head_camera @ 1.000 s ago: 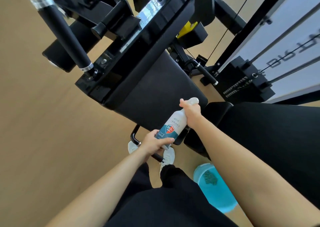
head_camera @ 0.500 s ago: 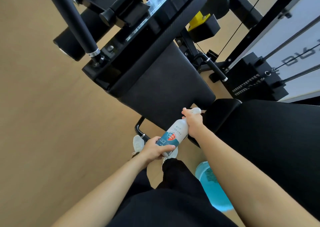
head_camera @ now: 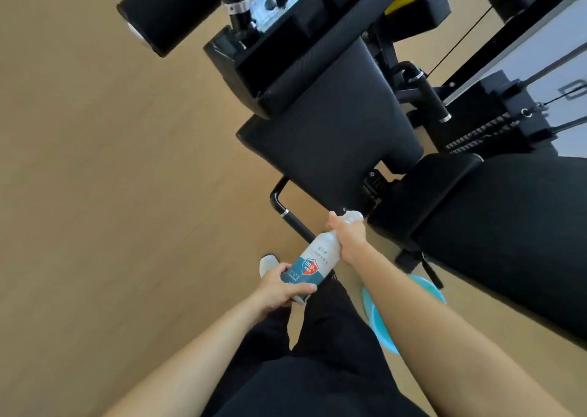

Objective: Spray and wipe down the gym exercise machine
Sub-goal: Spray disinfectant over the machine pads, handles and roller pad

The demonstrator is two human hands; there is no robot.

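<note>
**Both hands on the spray bottle, just below the seat pad**

The spray bottle [head_camera: 313, 262] is held in the air, tilted, just below the near edge of the machine's black seat pad [head_camera: 333, 143], with its white nozzle [head_camera: 352, 217] pointing up toward that edge. The left hand [head_camera: 281, 289] grips the bottle's base, the end farthest from the seat pad, with fingers curled round the blue label. The right hand [head_camera: 347, 235] is wrapped round the neck, and the nozzle sticks out past the thumb. Whether a finger presses the trigger cannot be told.

A black bent handle bar [head_camera: 279, 203] juts out from under the seat pad's lower left corner. A second black pad [head_camera: 508, 226] lies right of the seat pad, and the weight stack [head_camera: 489, 130] stands beyond that, further right. Above the seat pad, at its upper left, is a round black roller pad [head_camera: 168, 13].

Below the seat pad, behind the right forearm, a blue basin [head_camera: 378, 324] sits on the tan floor [head_camera: 111, 194]. A white shoe [head_camera: 266, 264] shows beside the left hand, below the seat pad.
</note>
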